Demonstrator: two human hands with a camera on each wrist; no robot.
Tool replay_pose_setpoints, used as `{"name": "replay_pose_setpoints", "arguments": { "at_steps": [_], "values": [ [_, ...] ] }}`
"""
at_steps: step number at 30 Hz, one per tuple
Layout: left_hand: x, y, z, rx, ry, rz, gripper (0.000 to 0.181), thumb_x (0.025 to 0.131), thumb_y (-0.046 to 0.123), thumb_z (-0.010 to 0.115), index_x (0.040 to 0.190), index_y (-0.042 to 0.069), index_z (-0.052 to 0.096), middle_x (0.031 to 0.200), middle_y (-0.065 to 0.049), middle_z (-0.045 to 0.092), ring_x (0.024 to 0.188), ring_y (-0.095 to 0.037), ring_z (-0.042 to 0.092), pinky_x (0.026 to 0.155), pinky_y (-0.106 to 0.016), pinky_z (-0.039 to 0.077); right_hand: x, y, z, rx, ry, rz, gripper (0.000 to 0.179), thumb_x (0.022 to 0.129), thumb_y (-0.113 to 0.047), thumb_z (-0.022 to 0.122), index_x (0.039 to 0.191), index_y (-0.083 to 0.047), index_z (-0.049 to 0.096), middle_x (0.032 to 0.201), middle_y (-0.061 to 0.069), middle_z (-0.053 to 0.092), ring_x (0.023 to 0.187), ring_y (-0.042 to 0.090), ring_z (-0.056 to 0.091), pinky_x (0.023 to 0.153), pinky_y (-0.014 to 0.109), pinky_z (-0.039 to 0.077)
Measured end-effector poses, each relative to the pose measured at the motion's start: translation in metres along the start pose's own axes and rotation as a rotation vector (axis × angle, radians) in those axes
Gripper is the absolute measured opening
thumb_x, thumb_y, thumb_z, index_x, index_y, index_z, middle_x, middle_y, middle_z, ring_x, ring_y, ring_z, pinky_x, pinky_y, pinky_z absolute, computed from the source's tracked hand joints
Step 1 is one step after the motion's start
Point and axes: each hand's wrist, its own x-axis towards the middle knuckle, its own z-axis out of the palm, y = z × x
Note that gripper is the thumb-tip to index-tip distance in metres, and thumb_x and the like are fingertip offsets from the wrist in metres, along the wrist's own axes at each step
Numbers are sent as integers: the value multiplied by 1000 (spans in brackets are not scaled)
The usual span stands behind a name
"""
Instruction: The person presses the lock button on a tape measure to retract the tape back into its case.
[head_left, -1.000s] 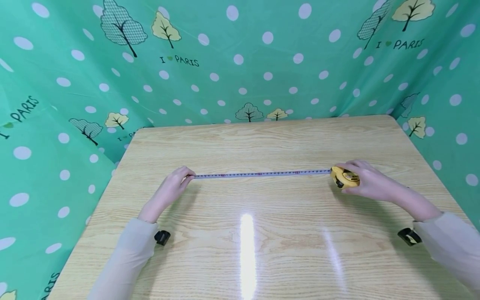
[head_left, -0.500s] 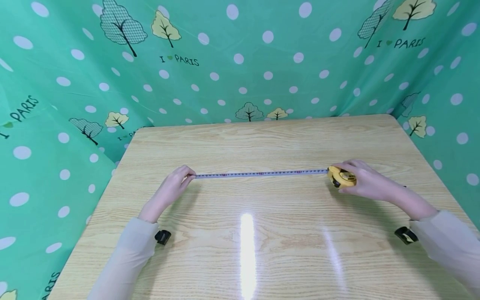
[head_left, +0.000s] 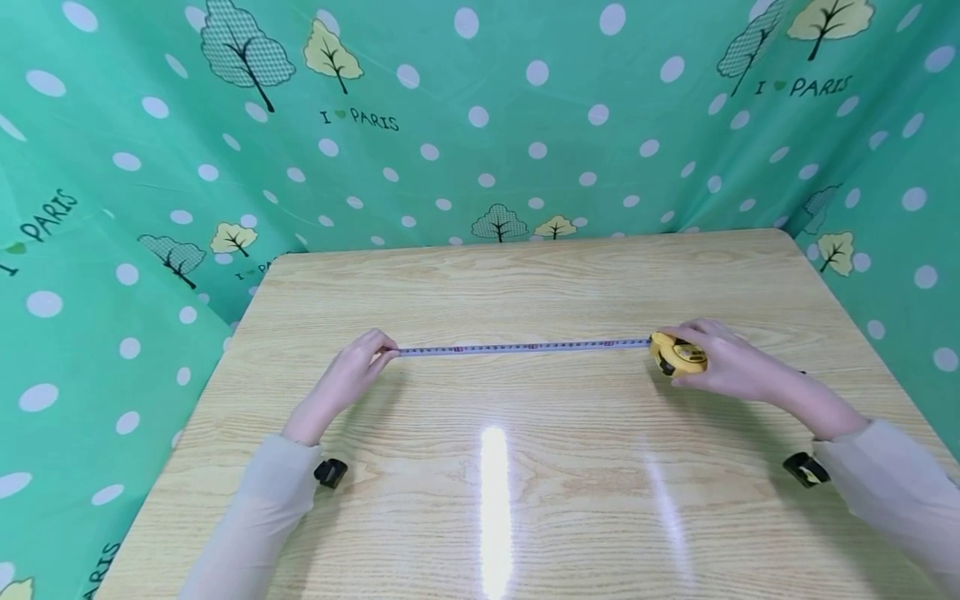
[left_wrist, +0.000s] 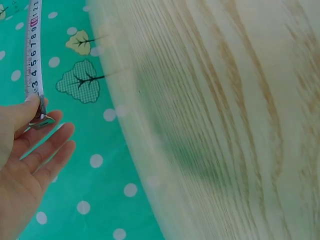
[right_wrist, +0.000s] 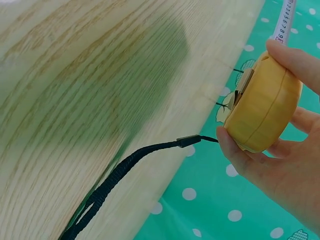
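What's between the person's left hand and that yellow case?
A measuring tape, stretched out from the left hand to the yellow case in the right hand, as the head view shows.

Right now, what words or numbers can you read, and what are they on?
"I (heart) PARIS", repeated: green cloth.
"3 4 5 6 7 8 9", then "1 2 3": tape, left wrist view.
Red mark between: too blurred.
Label on the yellow case: too small to read.

A curtained table booth: dotted green cloth [head_left: 510,96] hangs from nine through twelve to three o'clock around a wood-grain table [head_left: 525,292].
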Motion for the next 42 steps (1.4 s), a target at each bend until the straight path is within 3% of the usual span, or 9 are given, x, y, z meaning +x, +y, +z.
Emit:
{"name": "replay_pose_setpoints", "arguments": {
  "at_steps": [6,14,22,42],
  "values": [
    [0,2,-1,1,8,14,10,88,8,54,93,0,58,87,-7,57,80,-20,56,69,-33,49,1,-2,1,9,-5,7,70,73,-26,73,129,-2,41,116,24,44,104,38,42,74,48,43],
    [1,4,-2,-3,-3,-23,11,88,9,54,93,0,58,88,-8,57,81,-21,56,71,-34,49,2,-4,1,8,-2,11,69,72,-24,73,129,-2,41,116,26,43,104,40,42,74,50,43],
    [2,4,0,12,16,14,10,86,8,56,91,0,58,86,-8,57,81,-20,57,70,-33,50,3,-6,1,16,-3,9,69,72,-24,73,129,-2,41,116,25,43,104,39,42,74,50,43],
    [7,7,6,0,14,37,9,85,9,58,90,1,59,85,-7,58,79,-19,57,70,-32,50,4,-8,4,11,-1,-13,70,72,-25,73,130,-1,41,116,24,44,105,40,42,77,52,42]
  ]
}}
